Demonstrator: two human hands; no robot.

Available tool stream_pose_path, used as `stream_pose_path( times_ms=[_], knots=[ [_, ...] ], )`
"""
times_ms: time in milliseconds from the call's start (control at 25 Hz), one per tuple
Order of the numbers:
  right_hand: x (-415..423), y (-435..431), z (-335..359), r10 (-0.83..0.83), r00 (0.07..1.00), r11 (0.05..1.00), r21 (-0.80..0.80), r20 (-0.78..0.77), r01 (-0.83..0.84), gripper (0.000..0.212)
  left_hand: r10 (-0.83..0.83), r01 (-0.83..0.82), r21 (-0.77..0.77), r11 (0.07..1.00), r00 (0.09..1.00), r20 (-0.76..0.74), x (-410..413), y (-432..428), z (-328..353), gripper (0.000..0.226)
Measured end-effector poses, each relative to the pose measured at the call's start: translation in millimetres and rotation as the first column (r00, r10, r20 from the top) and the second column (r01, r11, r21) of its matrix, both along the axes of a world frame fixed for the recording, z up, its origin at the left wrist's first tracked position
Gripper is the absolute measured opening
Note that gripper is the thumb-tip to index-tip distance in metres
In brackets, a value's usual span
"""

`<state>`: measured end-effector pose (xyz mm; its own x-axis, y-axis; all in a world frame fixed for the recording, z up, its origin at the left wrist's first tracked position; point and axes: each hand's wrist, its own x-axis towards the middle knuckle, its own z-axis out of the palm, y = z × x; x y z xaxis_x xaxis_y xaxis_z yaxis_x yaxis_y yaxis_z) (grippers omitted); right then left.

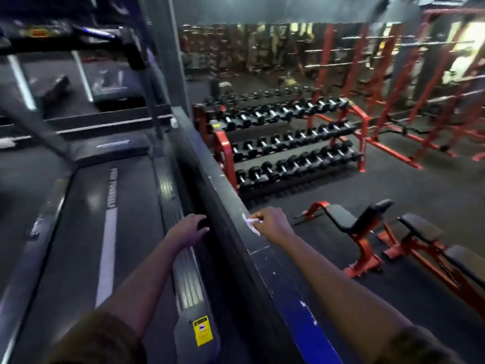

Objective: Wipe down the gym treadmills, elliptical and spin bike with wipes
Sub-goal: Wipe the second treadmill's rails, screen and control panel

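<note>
Here, the right hand (pixel 273 223) closes its grip on a small white wipe (pixel 250 224), fingers curled and pinching it against the top edge of a dark low wall (pixel 231 195). On the wall's left side, the left hand (pixel 190 229) rests palm down on the side rail of a treadmill (pixel 86 232) at the wall's foot, its grip loose and holding nothing. The treadmill's black belt, marked with a pale stripe, runs alongside the wall, and a yellow sticker (pixel 202 330) sits on the rail nearer the camera. To the wall's right stand a red rack of black dumbbells (pixel 288 153) and, closer in, a red-framed bench (pixel 349 222) with black pads on the dark floor. Motion blur softens the far background.
</note>
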<state>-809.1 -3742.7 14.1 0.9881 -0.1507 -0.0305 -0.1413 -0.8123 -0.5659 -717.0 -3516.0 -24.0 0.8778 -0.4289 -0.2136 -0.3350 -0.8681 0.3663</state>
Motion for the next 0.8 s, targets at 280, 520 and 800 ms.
stream_pose_path(
  times_ms=[280, 520, 800],
  knots=[
    [154.6, 18.3, 18.6, 0.200, 0.966, 0.973, 0.080, 0.162, -0.215, 0.022, 0.321, -0.316, -0.060, 0.947, 0.941, 0.112, 75.8, 35.0, 32.8, 0.053],
    [317.1, 40.2, 64.0, 0.144, 0.949, 0.956, 0.210, 0.280, -0.207, 0.021, 0.444, -0.390, -0.237, 0.890, 0.859, 0.256, 198.9, 35.1, 95.9, 0.055],
    [469.9, 64.4, 108.6, 0.148, 0.887, 0.904, 0.304, 0.438, -0.301, 0.019, 0.496, -0.373, -0.333, 0.866, 0.726, 0.476, 342.5, 40.9, 177.5, 0.057]
  ],
)
